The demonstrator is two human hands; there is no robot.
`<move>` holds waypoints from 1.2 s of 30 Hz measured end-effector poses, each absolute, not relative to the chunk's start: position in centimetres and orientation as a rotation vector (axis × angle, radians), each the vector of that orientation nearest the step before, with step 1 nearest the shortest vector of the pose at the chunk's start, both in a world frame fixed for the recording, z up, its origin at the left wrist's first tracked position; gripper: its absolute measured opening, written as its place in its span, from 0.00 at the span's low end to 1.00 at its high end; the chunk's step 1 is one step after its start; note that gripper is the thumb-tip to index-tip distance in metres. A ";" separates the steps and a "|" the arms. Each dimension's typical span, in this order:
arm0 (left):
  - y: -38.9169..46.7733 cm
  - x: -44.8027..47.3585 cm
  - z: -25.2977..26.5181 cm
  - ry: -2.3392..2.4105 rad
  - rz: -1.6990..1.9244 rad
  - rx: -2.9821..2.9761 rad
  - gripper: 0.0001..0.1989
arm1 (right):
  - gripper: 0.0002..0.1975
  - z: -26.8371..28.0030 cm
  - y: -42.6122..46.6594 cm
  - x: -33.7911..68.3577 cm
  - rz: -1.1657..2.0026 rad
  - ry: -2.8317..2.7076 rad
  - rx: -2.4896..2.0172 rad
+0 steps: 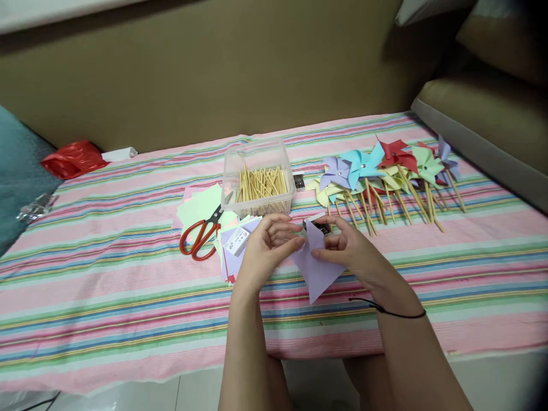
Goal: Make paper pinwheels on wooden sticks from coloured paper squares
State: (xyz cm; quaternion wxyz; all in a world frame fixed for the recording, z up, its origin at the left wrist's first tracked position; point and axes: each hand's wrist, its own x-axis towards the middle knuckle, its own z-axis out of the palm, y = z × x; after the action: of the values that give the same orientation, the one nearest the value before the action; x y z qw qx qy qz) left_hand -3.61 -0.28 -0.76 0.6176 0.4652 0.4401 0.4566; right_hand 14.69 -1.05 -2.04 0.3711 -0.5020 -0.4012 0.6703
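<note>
A piece of purple paper [319, 279] is held up between my two hands, above the near middle of the striped cloth. My left hand [274, 245] pinches its upper left edge between thumb and fingers. On the other side, my right hand [345, 245] grips the paper with its thumb in front and fingers curled behind. One corner of the sheet points up and another points down. Just behind the paper is a small dark container [323, 227], partly hidden by my right fingers. A small white box [236, 242] lies on a stack of coloured paper [231, 264] beside my left hand.
A clear plastic box [259, 149] holds many wooden sticks [263, 184]. Orange-handled scissors [200, 237] lie left of it on pale sheets [199, 205]. Several paper pinwheels [363, 165] lie at the right. A red plastic bag [75, 160] is at the far left.
</note>
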 end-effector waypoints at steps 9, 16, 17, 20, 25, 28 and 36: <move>-0.5 -4.0 -0.1 1.055 0.841 1.126 0.18 | 0.33 -2.0 -1.1 15.0 1.762 -1.041 -1.236; -0.5 -4.2 -0.6 1.143 0.768 1.286 0.15 | 0.33 -2.2 -1.0 14.9 1.799 -1.091 -1.210; -0.6 -4.2 -0.7 1.148 0.773 1.293 0.14 | 0.33 -2.2 -1.0 14.9 1.800 -1.092 -1.207; -0.6 -4.1 -1.1 1.141 0.785 1.291 0.13 | 0.33 -2.1 -1.1 14.8 1.787 -1.089 -1.213; -0.6 -3.6 -1.3 1.214 0.802 1.340 0.11 | 0.31 -2.2 -1.2 14.8 1.746 -1.081 -1.243; -0.5 -3.3 -1.3 1.237 0.812 1.344 0.11 | 0.30 -2.4 -1.2 14.9 1.738 -1.082 -1.235; -0.4 -3.3 -1.3 1.263 0.826 1.350 0.10 | 0.31 -2.5 -1.2 14.7 1.708 -1.070 -1.266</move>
State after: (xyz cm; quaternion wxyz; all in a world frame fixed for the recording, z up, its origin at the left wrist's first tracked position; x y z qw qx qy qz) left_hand -3.26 -0.40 -1.34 0.5297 0.5654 0.5290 0.3461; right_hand 14.72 -1.19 -2.50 0.3714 -0.4939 -0.4173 0.6663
